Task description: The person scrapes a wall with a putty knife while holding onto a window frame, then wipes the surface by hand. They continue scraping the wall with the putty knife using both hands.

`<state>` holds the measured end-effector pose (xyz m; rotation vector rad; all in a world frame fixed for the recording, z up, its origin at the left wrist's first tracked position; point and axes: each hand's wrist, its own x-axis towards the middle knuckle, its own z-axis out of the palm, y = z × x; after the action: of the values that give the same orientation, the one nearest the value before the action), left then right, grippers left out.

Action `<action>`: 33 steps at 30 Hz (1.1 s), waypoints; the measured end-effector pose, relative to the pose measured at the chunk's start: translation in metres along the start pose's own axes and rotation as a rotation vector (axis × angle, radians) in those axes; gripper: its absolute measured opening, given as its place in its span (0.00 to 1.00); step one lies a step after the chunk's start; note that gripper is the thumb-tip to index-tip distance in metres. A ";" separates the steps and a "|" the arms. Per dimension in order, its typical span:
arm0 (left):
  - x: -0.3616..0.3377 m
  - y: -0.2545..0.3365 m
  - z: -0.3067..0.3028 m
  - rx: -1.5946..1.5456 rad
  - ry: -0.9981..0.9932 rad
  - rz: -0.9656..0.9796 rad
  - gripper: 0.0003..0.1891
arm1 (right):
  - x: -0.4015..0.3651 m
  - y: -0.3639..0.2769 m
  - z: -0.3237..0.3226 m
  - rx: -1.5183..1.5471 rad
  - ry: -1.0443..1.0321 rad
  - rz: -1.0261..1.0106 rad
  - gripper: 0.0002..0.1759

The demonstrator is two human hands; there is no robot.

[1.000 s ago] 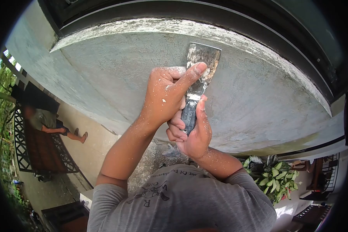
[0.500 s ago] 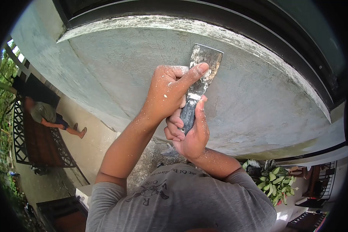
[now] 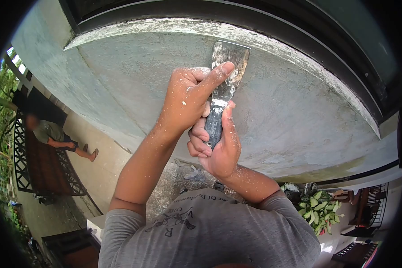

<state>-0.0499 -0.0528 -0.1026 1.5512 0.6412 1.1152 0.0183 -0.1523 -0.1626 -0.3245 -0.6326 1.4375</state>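
Note:
A putty knife (image 3: 225,90) with a dark handle and a wide metal blade smeared with white residue is held in front of the wall (image 3: 134,80). My left hand (image 3: 183,96) closes on its blade, the thumb laid flat across the metal and the other fingers curled. Around the dark handle, my right hand (image 3: 225,156) is wrapped from below, its thumb along the side. White specks dot both hands and forearms. The blade's edge points up, just below the whitish sill (image 3: 187,26) in this view.
Above the sill runs a dark window frame (image 3: 272,33). At left, a person (image 3: 53,134) is by a brown bench (image 3: 42,156) with lattice sides. Leafy potted plants (image 3: 317,207) stand at lower right. Rough concrete floor (image 3: 165,187) lies below.
Both hands and the putty knife have shifted slightly up and to the left in view. The grip on the blade and handle is unchanged.

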 end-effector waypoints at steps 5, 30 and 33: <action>-0.018 -0.026 -0.007 0.069 -0.006 -0.084 0.29 | -0.012 0.029 -0.017 0.060 0.069 0.019 0.28; 0.010 0.008 -0.020 -0.024 0.005 -0.016 0.29 | 0.015 0.012 0.020 0.016 -0.008 -0.042 0.27; 0.005 0.008 -0.021 0.008 0.015 -0.042 0.28 | 0.013 0.015 0.018 0.026 0.005 -0.041 0.28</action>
<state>-0.0675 -0.0419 -0.0935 1.5304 0.6865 1.0950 -0.0041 -0.1404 -0.1544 -0.2927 -0.6125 1.4041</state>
